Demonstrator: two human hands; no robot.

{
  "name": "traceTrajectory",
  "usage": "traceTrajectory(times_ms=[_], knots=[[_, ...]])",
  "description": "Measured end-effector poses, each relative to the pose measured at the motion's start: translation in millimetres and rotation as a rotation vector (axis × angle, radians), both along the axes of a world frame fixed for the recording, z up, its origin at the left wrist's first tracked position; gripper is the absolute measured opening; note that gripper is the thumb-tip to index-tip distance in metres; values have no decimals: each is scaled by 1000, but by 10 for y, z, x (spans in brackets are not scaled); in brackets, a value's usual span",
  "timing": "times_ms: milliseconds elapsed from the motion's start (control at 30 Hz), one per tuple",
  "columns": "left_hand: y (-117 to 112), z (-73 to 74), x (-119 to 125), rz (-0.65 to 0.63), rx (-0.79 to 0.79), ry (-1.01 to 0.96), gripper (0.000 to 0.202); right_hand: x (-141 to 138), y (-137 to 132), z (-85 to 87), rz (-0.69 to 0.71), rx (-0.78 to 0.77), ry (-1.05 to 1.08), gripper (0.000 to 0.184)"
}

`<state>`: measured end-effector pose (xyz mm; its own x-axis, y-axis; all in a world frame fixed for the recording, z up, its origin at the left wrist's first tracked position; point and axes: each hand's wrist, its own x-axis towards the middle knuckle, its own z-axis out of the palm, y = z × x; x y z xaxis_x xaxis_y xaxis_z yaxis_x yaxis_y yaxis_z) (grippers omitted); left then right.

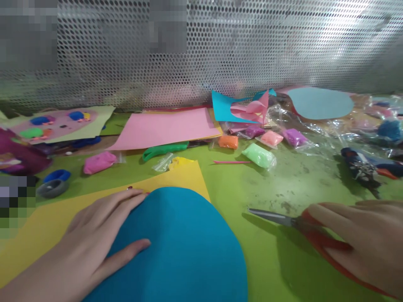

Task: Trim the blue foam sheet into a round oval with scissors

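My left hand (94, 239) lies flat with fingers stretched out on a rounded blue paper cutout (182, 247), which rests on a yellow sheet (47, 218). My right hand (362, 243) covers the red handles of a pair of scissors (277, 218) lying on the green table (277, 260), blades closed and pointing left. Its fingers are extended over the handles rather than wrapped round them.
Pink paper (166, 128), a green tool (163, 151), several small bags of coloured clay (260, 155) and a pink clay lump (99, 162) lie further back. Blue cutouts (319, 102), plastic wrap and a dark object (362, 165) sit at right. A perforated metal screen (220, 50) stands behind.
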<state>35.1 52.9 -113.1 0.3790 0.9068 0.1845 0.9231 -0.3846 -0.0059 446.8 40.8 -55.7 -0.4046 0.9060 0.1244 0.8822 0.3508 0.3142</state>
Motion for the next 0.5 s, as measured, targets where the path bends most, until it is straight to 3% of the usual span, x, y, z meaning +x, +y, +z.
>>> traceTrajectory(times_ms=[133,367,500], knots=[[6,40,27,9,-29,-32,59,-143,24,174,81,-120,-65,5],[13,212,124,27,-15,-252,50,-268,-23,379,-134,-373,-108,12],[-22,363,163,37,-82,-413,35,-183,-28,390,-230,-394,-57,11]])
